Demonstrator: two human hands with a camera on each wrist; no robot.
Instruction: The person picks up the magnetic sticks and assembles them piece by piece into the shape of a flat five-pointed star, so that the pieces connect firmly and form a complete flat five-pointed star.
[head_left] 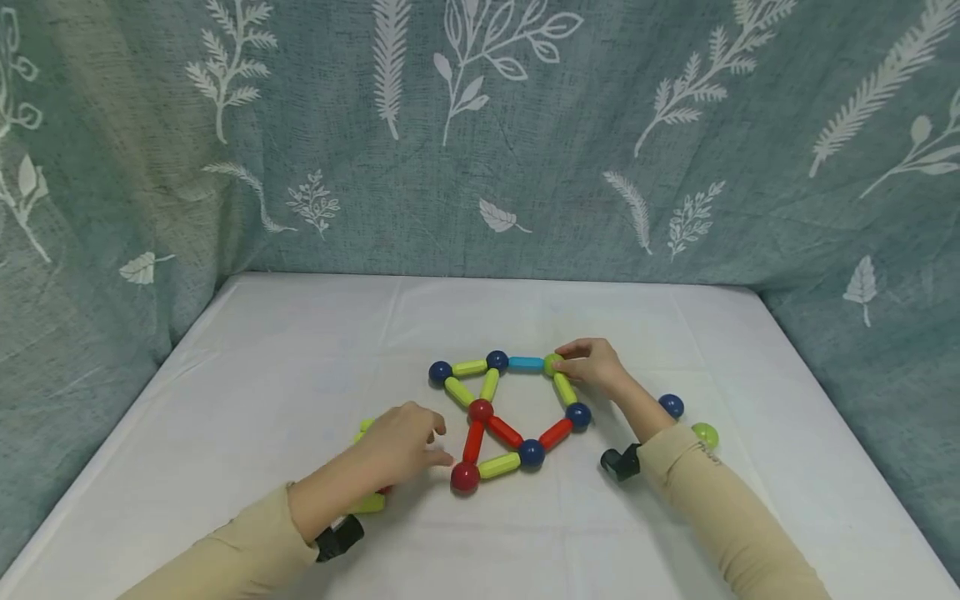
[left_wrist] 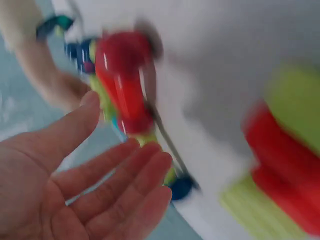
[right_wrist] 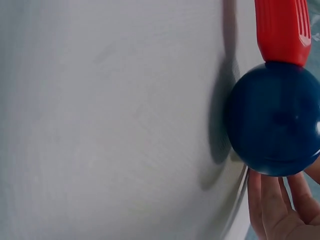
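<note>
A flat figure of sticks and balls lies on the white table. At its far right corner, my right hand (head_left: 598, 367) pinches a green ball (head_left: 552, 364) joined to a blue stick (head_left: 526, 364) and a green stick (head_left: 566, 389). My left hand (head_left: 401, 443) is held left of the near red ball (head_left: 465, 477), fingers loose and holding nothing. In the left wrist view its palm (left_wrist: 85, 190) is bare. Beneath that hand lie loose green sticks (left_wrist: 255, 205) and red sticks (left_wrist: 290, 160), partly hidden in the head view. A blue ball (right_wrist: 275, 120) partly covers my right fingers in the right wrist view.
Right of the figure, near the right forearm, lie a loose blue ball (head_left: 671, 406) and a loose green ball (head_left: 705, 435). Each wrist carries a black camera (head_left: 621, 463). A patterned green-blue cloth (head_left: 480, 183) hangs behind the table (head_left: 322, 325).
</note>
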